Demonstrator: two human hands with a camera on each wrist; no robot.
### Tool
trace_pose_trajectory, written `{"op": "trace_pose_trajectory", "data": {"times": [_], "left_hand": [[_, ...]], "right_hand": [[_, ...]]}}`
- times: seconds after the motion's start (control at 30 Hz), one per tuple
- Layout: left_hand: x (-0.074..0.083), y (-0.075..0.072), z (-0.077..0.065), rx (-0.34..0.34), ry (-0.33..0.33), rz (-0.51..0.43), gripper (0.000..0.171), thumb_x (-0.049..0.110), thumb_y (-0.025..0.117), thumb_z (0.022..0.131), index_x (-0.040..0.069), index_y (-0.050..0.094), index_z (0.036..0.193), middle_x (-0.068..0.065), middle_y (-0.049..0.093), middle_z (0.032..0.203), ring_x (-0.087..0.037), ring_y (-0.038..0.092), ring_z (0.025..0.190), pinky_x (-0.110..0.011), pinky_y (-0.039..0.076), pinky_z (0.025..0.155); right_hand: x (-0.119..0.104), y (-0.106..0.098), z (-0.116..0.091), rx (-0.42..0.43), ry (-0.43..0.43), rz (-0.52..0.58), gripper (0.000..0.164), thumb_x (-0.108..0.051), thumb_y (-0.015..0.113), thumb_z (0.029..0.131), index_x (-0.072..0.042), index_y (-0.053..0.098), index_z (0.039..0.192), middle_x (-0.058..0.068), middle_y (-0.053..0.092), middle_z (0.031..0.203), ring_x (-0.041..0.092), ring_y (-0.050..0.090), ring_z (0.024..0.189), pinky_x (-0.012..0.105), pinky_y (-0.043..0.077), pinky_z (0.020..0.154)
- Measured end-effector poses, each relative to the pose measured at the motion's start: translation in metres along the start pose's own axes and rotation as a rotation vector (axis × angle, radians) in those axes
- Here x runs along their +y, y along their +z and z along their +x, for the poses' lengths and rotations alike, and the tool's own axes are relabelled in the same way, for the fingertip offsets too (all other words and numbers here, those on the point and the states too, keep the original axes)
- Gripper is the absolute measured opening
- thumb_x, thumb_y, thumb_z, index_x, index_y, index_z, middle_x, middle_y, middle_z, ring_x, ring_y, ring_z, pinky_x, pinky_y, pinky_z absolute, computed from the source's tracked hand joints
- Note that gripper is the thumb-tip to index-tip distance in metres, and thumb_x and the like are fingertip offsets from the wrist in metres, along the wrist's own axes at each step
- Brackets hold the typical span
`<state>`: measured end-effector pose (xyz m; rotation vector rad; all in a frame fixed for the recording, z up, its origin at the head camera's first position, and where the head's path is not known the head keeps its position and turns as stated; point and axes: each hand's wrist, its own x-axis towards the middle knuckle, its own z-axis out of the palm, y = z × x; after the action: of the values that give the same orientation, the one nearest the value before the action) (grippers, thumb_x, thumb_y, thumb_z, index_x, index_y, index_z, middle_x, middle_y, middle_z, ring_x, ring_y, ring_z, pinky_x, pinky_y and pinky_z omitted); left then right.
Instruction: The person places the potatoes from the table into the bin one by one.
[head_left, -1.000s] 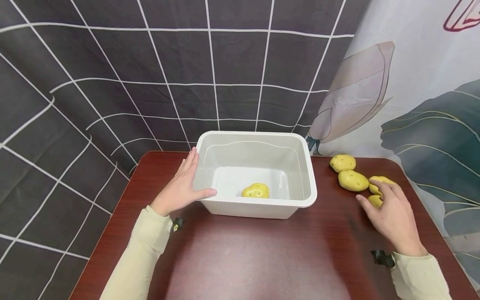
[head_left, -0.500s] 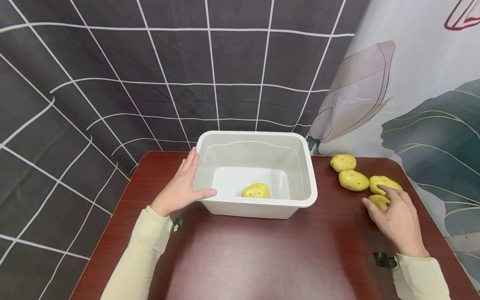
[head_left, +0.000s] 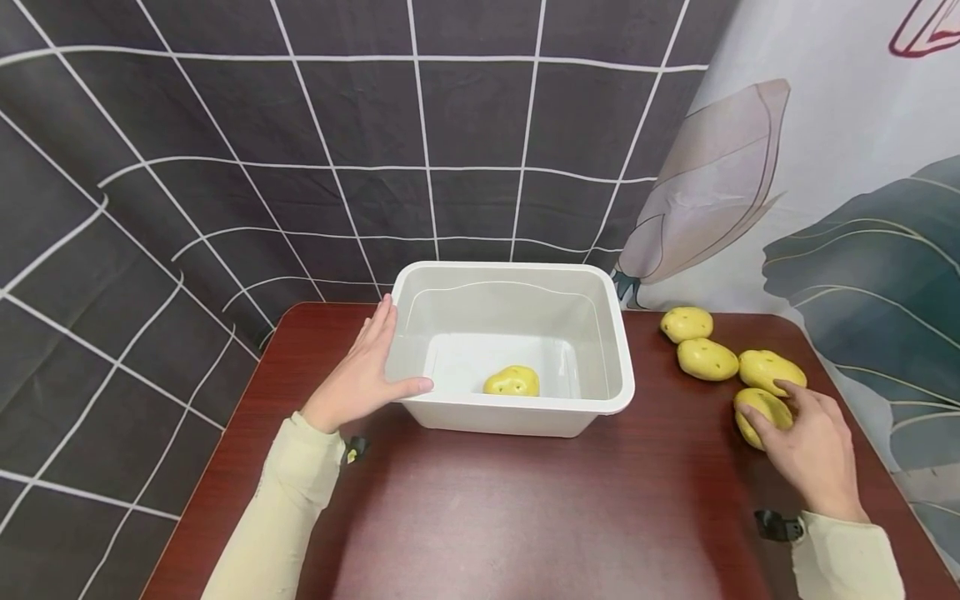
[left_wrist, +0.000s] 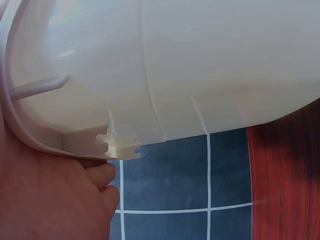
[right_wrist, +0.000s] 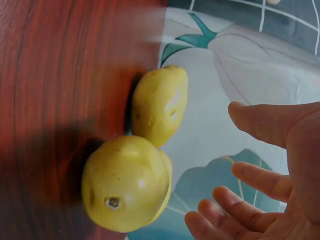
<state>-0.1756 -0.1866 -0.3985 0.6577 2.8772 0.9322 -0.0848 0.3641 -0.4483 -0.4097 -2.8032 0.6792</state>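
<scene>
A white plastic tub (head_left: 495,419) stands at the back middle of the table with one yellow potato (head_left: 512,382) inside. My left hand (head_left: 360,375) rests on its left rim, fingers straight, thumb along the front corner; the left wrist view has the same hand (left_wrist: 55,195) against the tub's outer side. Several yellow potatoes lie together at the right. Over the nearest potato (head_left: 757,417) hovers my right hand (head_left: 813,450), its thumb and fingers spread around that potato's right side. In the right wrist view, a gap shows between this hand (right_wrist: 265,190) and the potatoes (right_wrist: 125,185).
Behind the near potato are another potato (head_left: 772,369), one to its left (head_left: 707,360) and one farther back (head_left: 686,323). The dark red table (head_left: 525,508) meets a grid-patterned cloth (head_left: 480,117) at the back and a leaf-patterned one (head_left: 862,275) at the right.
My right hand has shifted slightly right and back toward me, uncovering more of the two nearer potatoes. My left hand and the tub have stayed put.
</scene>
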Motion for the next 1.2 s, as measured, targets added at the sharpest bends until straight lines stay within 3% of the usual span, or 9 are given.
{"op": "trace_pose_trajectory", "data": {"times": [0.8,1.2], "left_hand": [[0.001,-0.001,-0.001,0.001,0.006,-0.012,0.12,0.057,0.075,0.083,0.001,0.003,0.16,-0.004,-0.01,0.168,-0.027,-0.004,0.154,-0.048,0.004,0.125],[0.002,-0.001,-0.001,0.004,0.006,-0.011,0.12,0.058,0.075,0.082,0.001,0.003,0.16,-0.004,-0.009,0.168,-0.026,-0.004,0.154,-0.049,0.005,0.124]], "right_hand": [[0.021,0.01,-0.003,-0.018,0.052,-0.013,0.086,-0.037,0.075,0.089,0.017,0.036,0.143,0.045,0.043,0.129,0.057,0.034,0.124,0.07,0.031,0.099],[0.027,0.014,-0.003,-0.062,0.084,0.018,0.094,-0.041,0.076,0.088,0.015,0.03,0.147,0.043,0.04,0.131,0.056,0.033,0.122,0.069,0.033,0.091]]}}
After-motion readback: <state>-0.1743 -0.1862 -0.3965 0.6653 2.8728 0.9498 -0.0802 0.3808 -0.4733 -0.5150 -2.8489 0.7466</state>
